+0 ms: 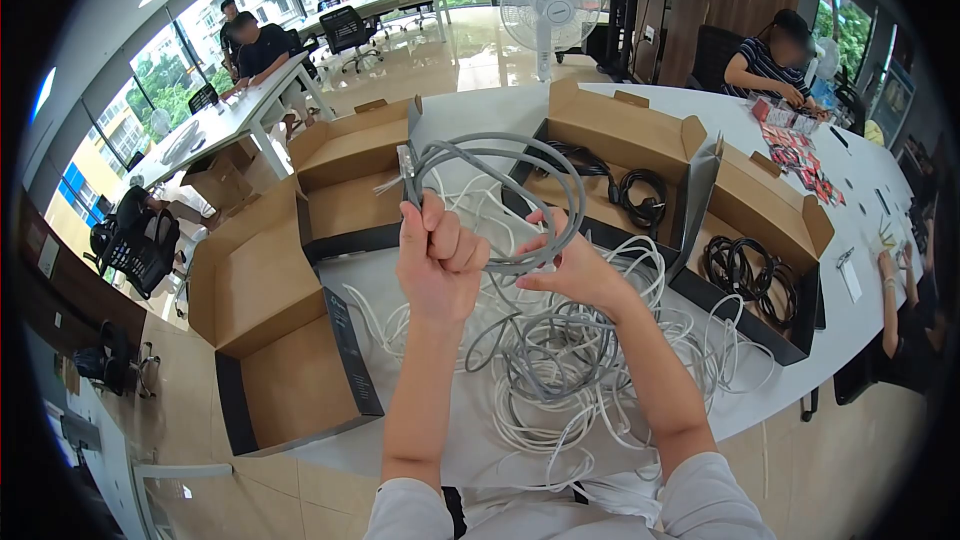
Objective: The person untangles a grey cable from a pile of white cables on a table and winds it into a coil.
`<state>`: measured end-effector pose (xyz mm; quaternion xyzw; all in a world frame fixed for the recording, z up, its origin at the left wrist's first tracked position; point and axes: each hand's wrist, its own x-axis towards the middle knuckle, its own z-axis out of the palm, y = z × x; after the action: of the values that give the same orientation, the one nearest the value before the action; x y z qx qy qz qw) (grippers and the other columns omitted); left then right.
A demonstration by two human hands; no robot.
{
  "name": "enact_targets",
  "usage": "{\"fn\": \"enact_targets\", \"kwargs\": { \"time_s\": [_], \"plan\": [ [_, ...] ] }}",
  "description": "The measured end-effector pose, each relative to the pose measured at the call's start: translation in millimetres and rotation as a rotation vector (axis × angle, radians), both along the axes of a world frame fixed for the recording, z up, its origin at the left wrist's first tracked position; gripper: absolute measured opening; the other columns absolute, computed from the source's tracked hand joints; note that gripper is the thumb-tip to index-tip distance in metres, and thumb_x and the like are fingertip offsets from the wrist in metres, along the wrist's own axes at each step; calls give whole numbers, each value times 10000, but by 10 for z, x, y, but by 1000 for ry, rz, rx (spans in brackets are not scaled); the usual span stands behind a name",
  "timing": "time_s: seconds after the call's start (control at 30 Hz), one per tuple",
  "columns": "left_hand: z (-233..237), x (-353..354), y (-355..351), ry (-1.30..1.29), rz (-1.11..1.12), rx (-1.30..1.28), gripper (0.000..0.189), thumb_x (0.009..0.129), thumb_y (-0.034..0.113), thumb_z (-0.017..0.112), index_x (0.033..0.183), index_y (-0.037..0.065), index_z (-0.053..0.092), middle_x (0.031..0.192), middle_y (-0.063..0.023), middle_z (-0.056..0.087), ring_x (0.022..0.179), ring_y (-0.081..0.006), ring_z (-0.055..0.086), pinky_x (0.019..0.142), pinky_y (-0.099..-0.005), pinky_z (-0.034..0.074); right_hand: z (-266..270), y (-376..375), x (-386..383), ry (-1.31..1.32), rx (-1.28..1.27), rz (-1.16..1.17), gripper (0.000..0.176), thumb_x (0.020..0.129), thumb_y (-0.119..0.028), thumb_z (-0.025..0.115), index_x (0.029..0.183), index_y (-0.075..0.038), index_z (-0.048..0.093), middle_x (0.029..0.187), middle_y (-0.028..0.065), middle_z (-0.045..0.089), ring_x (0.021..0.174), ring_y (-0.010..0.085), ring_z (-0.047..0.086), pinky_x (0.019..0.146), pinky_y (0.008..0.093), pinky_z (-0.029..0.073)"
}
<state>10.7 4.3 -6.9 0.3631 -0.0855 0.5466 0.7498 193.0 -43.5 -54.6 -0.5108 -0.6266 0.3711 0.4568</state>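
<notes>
My left hand (440,245) is closed in a fist round a loop of grey cable (500,145), whose end with exposed wires sticks up above the thumb. The coil hangs in the air between both hands. My right hand (568,265) has its fingers curved at the coil's right side, thumb and fingertips apart, with the loops passing by them. Below the hands lies a tangled heap of white and grey cables (560,360) on the white table (460,440).
Two open, empty boxes stand at left (290,370) and behind it (350,210). Boxes with black cables stand at back centre (600,200) and right (750,290). Co-workers sit at the far right beside red packets (800,160). A white fan (550,10) stands behind.
</notes>
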Motion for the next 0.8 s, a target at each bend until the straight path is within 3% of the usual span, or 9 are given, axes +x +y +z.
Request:
{"fn": "enact_targets", "kwargs": {
  "time_s": [0.1,0.2,0.3,0.4,0.43,0.53,0.67,0.73,0.8],
  "plan": [
    [5,-10,-3,6,1,-5,357,1018,431,352,812,141,390,533,76,175,430,-54,121,442,-257,144,43,-11,-35,24,-64,-14,818,663,-120,831,1316,-82,339,986,53,656,805,127,551,741,301,408],
    [22,-21,-8,39,37,5,358,1016,423,367,807,133,393,537,75,180,435,-54,130,441,-257,146,32,0,-19,27,-72,27,803,681,-70,792,1334,-50,325,889,58,636,791,125,542,728,279,441],
    [51,-85,21,140,194,105,341,1020,394,373,811,126,396,544,70,185,438,-53,140,432,-251,149,54,1,62,58,-68,-10,720,723,-22,712,1334,-64,333,908,48,609,806,115,528,720,264,436],
    [94,-207,103,208,322,161,334,1017,374,396,807,114,405,548,68,193,440,-49,151,429,-246,154,113,-20,178,277,36,0,662,754,20,624,1340,-77,332,905,32,552,801,106,505,718,247,426],
    [104,-240,123,220,350,164,336,1015,371,407,804,109,409,548,67,197,440,-47,156,429,-244,157,173,-54,180,355,23,-27,591,758,50,549,1295,-83,343,884,12,489,786,94,474,733,240,419],
    [114,-287,147,238,373,140,338,1007,353,438,801,85,421,561,69,212,462,-52,156,447,-255,156,202,-52,288,543,37,-44,528,747,73,485,1231,-86,349,856,1,471,769,86,458,757,240,422],
    [60,-239,120,448,407,202,312,998,325,476,847,52,466,580,68,289,498,-38,230,461,-230,203,346,-140,324,566,59,-130,620,673,86,422,1258,-82,303,800,19,444,730,114,457,843,269,436],
    [40,-157,55,593,453,217,303,994,309,492,868,34,490,596,68,330,523,-32,266,472,-217,227,401,-181,317,596,100,-161,631,716,81,412,1304,-80,248,816,17,454,718,98,441,760,272,426],
    [7,-119,37,811,553,407,307,991,295,495,856,21,518,583,28,360,531,-53,319,472,-243,258,444,-217,315,601,117,-201,655,737,76,405,1344,-65,204,819,17,457,704,91,429,702,270,413]
  ]
}}
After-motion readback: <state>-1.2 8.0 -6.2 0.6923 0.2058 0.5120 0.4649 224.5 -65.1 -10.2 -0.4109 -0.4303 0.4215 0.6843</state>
